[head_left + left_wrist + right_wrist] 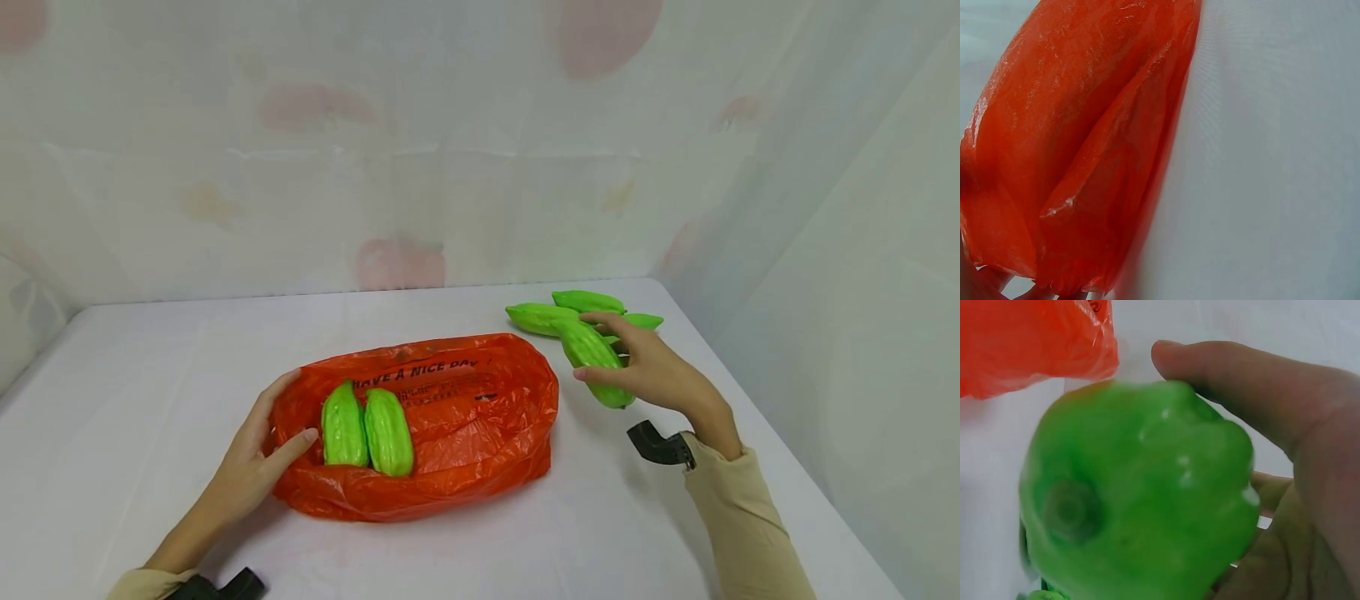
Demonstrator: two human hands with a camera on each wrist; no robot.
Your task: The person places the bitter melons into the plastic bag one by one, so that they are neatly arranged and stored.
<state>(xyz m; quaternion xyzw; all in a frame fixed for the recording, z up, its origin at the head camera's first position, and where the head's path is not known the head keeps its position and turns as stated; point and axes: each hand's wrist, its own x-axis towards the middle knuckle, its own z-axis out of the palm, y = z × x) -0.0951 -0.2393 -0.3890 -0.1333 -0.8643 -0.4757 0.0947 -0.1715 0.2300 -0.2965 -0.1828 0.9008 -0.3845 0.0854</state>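
Note:
A red plastic bag [480, 433] lies with its mouth spread wide, printed lettering on its far inner wall. Inside it, at the left, two green bitter melons [345, 429] rest side by side. My left hand [251, 458] grips the bag's left edge, thumb over the rim; in the left wrist view the bag [1085, 137] covers most of its fingers. To the right of the bag, my right hand [648, 367] holds another bitter melon [592, 358] between thumb and fingers. Its blunt stem end faces the right wrist camera, where the melon [1147, 487] fills the middle.
Several more bitter melons [588, 302] lie grouped at the back right of the white-covered table [172, 358], partly behind the right hand. A pale patterned curtain [480, 167] hangs along the back, and another sheet [847, 333] borders the right side.

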